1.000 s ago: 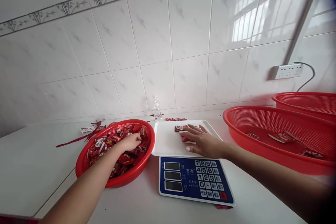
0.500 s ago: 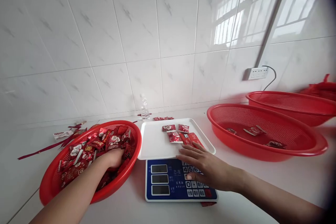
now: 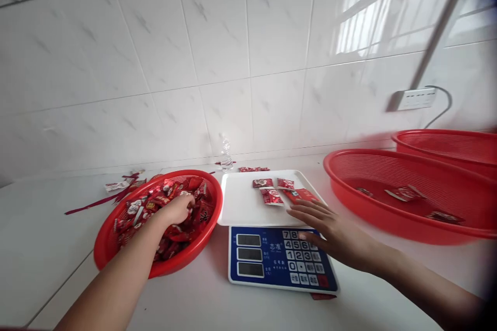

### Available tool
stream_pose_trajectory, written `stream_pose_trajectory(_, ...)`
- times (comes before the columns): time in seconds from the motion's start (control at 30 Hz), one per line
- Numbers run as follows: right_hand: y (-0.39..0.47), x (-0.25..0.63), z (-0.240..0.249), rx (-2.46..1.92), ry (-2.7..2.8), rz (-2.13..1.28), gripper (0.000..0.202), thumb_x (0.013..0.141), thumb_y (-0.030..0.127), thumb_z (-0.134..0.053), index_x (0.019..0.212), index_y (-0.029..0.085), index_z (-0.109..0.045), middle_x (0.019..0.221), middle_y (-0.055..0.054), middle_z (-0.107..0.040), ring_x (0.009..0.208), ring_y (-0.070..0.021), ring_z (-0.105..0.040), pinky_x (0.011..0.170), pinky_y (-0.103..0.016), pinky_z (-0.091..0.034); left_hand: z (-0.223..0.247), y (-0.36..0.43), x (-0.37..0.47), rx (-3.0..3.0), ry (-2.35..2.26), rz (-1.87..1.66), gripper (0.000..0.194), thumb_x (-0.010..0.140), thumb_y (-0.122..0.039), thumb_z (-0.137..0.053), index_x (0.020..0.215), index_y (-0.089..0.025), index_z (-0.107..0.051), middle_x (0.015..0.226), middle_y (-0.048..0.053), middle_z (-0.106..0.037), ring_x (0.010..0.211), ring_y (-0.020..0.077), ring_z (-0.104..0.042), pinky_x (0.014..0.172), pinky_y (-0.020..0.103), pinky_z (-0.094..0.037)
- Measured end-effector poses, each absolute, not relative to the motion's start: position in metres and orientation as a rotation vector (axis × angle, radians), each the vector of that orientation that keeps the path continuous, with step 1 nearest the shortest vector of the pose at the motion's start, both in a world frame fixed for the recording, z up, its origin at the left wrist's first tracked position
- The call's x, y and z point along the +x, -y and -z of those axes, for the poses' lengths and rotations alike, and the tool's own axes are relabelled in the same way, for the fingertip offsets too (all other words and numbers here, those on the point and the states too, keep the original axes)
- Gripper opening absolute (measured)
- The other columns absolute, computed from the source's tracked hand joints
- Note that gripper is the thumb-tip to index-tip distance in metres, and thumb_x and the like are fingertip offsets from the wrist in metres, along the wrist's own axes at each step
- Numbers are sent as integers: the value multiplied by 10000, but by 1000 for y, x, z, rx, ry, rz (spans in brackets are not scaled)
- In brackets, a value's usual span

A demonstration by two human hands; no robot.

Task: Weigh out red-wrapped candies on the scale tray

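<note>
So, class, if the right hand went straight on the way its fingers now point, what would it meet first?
The right hand would probably meet the frontmost small red packet on the white tray, though the hand's height is unclear and it might pass above.

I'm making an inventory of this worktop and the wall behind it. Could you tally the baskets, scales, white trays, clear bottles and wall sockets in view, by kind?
Red baskets: 3
Scale: 1
White tray: 1
Clear bottle: 1
Wall socket: 1
Total: 7
</note>
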State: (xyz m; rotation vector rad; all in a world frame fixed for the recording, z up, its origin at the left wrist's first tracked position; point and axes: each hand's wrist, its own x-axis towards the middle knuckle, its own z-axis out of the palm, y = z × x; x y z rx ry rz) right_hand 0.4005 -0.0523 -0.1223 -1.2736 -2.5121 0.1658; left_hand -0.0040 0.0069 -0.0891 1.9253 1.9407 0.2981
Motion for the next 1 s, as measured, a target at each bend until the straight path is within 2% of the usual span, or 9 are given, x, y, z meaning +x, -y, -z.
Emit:
stream_pose_trajectory(0.1,54,399,129,-1202,2483,-94,512,910,514,-439,1369,292,-480,1429,-64,-458,1347,-315,-360,1070,-552,-372,79,-8,-8,1833,-2021,-546,338,689,-4,-474,948,-183,-597,1079,79,-660,976,221,-619,872,313,-459)
stream_pose_trajectory(0.23,60,395,131,-1089,2437,10,475,916,471,-464,1353,286,-497,1380,-79,-518,1301,-311,-433,1030,-549,-423,64,-3,10,1720,-1942,-789,259,806,-102,-478,1044,-187,-533,1120,68,-632,789,146,-664,685,241,-514)
stream_pose_trajectory(0.33,64,393,129,-1074,2426,105,438,928,427,-466,1322,247,-530,1343,-102,-553,1266,-311,-477,985,-541,-467,56,5,43,1682,-1705,-962,164,812,-207,-558,974,-187,-559,947,35,-661,702,129,-647,634,228,-508)
stream_pose_trajectory(0.47,66,393,125,-1082,2404,147,405,922,368,-500,1297,224,-546,1312,-108,-580,1243,-293,-506,973,-514,-486,58,11,100,1689,-1306,-1010,149,750,-217,-626,884,-168,-582,747,5,-632,656,131,-608,654,261,-500)
stream_pose_trajectory(0.57,69,394,120,-1079,2395,146,394,913,338,-523,1288,219,-553,1305,-105,-587,1243,-285,-507,989,-498,-479,72,12,139,1801,-1152,-807,129,753,-197,-616,874,-167,-585,773,20,-648,711,151,-614,654,270,-496)
stream_pose_trajectory(0.63,70,396,118,-1089,2397,140,391,909,321,-529,1282,207,-557,1303,-111,-588,1244,-289,-506,993,-505,-473,83,11,160,1967,-1136,-714,136,751,-182,-635,883,-172,-602,872,33,-666,810,170,-625,746,296,-501)
stream_pose_trajectory(0.73,70,399,117,-1137,2395,124,399,903,309,-539,1285,199,-554,1323,-121,-569,1259,-297,-488,1000,-525,-459,97,8,181,2343,-1306,-777,266,763,-149,-647,1023,-181,-603,1099,77,-635,1045,241,-576,908,381,-462)
stream_pose_trajectory(0.83,65,400,119,-1213,2389,103,424,891,305,-557,1304,214,-538,1362,-113,-534,1296,-306,-442,1025,-542,-423,105,2,192,2625,-1451,-837,405,792,-130,-622,1183,-203,-543,1289,105,-533,1188,276,-488,991,440,-410)
stream_pose_trajectory(1.0,52,392,117,-1309,2420,-24,436,901,362,-529,1314,220,-533,1371,-114,-525,1291,-305,-447,1030,-524,-414,108,0,193,2586,-1464,-899,373,832,-229,-603,1196,-201,-529,1255,115,-551,1197,270,-498,1006,440,-422)
